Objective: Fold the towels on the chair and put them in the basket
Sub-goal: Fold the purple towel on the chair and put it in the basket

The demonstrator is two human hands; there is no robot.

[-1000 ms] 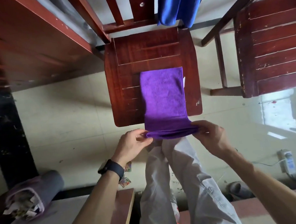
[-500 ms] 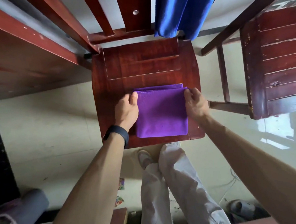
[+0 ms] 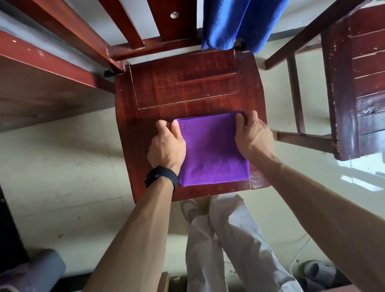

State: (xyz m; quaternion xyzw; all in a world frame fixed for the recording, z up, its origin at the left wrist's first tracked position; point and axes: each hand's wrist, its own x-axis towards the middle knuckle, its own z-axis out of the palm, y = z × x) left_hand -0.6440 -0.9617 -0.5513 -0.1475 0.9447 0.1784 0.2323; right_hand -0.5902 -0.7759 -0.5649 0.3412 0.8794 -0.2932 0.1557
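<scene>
Gripping the purple towel (image 3: 210,148) still — left hand (image 3: 166,146), right hand (image 3: 252,135) — edges now aligned

My towel (image 3: 212,151) is plain purple, the chair (image 3: 187,82) glossy red-brown wood. The other towel (image 3: 239,7) on its backrest is bright blue; my wristband (image 3: 163,175) black, trousers (image 3: 235,259) pale grey, floor (image 3: 60,170) cream.

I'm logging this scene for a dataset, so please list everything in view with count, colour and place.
chair: one, red-brown, centre
purple towel: one, purple, folded on the chair seat
blue towel: one, blue, draped over the chair back
slatted wooden furniture: one, dark red-brown, right
grey roll: one, grey, lower left
slipper: at least one, grey, lower right
watch: one, black, left wrist
left hand: one, grips the towel's far left corner
right hand: one, grips its far right corner
legs: two, pale trousers, bottom centre
</scene>
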